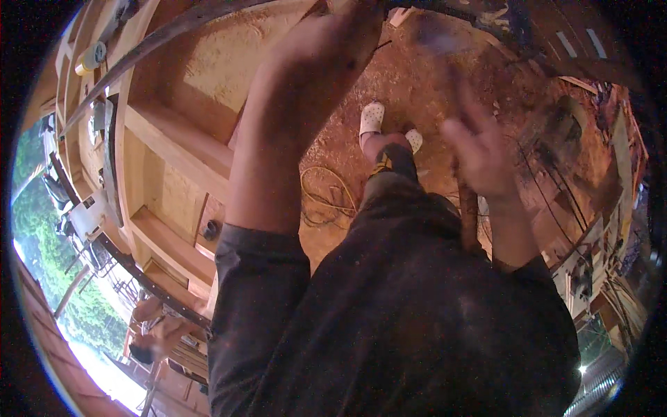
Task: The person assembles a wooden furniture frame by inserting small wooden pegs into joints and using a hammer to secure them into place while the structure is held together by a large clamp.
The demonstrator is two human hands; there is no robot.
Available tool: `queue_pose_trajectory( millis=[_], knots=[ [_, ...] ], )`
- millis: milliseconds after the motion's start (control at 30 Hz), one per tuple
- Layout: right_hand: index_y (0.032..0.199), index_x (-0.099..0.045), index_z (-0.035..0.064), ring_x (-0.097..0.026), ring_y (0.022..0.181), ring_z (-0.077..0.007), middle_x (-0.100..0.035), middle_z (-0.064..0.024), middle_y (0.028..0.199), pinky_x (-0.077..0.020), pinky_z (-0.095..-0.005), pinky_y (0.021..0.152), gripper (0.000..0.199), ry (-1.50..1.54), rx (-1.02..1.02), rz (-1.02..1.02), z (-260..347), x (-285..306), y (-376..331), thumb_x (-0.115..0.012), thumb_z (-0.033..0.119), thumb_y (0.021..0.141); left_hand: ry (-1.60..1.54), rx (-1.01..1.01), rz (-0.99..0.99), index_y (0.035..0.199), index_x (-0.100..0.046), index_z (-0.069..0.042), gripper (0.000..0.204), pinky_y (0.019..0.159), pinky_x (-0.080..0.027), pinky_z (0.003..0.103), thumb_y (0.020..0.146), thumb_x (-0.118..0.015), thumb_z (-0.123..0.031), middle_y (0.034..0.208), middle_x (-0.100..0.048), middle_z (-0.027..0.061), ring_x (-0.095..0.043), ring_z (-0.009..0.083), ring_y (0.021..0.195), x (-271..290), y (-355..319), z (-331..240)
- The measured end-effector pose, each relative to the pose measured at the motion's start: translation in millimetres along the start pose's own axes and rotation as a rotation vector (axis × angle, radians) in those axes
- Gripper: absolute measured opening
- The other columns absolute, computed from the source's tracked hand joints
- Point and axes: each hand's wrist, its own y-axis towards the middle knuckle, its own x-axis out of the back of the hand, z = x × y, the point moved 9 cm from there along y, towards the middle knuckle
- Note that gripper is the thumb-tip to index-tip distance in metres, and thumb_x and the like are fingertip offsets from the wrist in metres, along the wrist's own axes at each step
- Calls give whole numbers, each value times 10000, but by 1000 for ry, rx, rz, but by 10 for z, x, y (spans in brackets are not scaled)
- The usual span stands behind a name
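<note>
My left arm reaches up to the top edge, where my left hand is partly cut off and its fingers are hidden. A short, thin dark piece sticks out beside that wrist; I cannot make out what it is. My right hand hangs over the reddish ground, blurred by motion, with its fingers apart and nothing seen in them. Beyond it, near the top, is a smeared bluish-grey patch, too blurred to name. At left, close to my left forearm, runs a wooden frame with several compartments.
A yellow-and-white cylinder sits on the frame's far left. A yellow cord loops on the ground near my white clogs. Dark cables and wooden planks lie at right. Another person is at lower left.
</note>
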Motion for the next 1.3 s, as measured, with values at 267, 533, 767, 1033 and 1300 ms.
queue_pose_trajectory(
  millis=[267, 533, 767, 1033, 1300],
  knots=[
    [1448, -348, -26, -414, 1315, -197, -464, -135, 1424, -274, -318, 1108, 564, 329, -208, -82, -95, 140, -32, -539, 95, 931, -6, 6, 0, 991, -607, -29, 340, 764, -463, 333, 949, -512, -352, 804, -626, 100, -587, 187, 801, -11, 47, 3],
    [1440, -368, -10, -571, 1038, -146, -607, -93, 1182, -451, -290, 935, 549, 197, -164, -146, -149, 236, -35, -550, 132, 942, -24, 5, -8, 985, -609, -27, 353, 764, -461, 334, 947, -508, -363, 803, -624, 97, -583, 186, 801, -31, -5, -7],
    [1455, -313, -45, -368, 1367, -231, -433, -161, 1450, -225, -338, 1143, 594, 26, 45, 75, 25, 49, -20, -544, 103, 928, -31, 13, -17, 981, -611, -25, 365, 764, -458, 335, 945, -504, -372, 803, -622, 94, -580, 185, 801, -18, -51, -18],
    [1485, -301, 30, -584, 947, -144, -576, -92, 1255, -467, -248, 841, 610, -46, 55, 18, 143, 108, -19, -536, 101, 927, -39, 10, -14, 975, -613, -23, 378, 764, -456, 336, 943, -500, -383, 802, -620, 91, -576, 184, 801, -30, -4, -23],
    [1434, -359, -40, -437, 1312, -244, -480, -171, 1405, -290, -326, 1110, 561, -38, 135, 19, 185, 63, 4, -548, 122, 930, -38, 11, -8, 969, -615, -22, 392, 764, -454, 337, 941, -496, -394, 801, -618, 88, -573, 183, 801, -33, 33, -42]
  ],
)
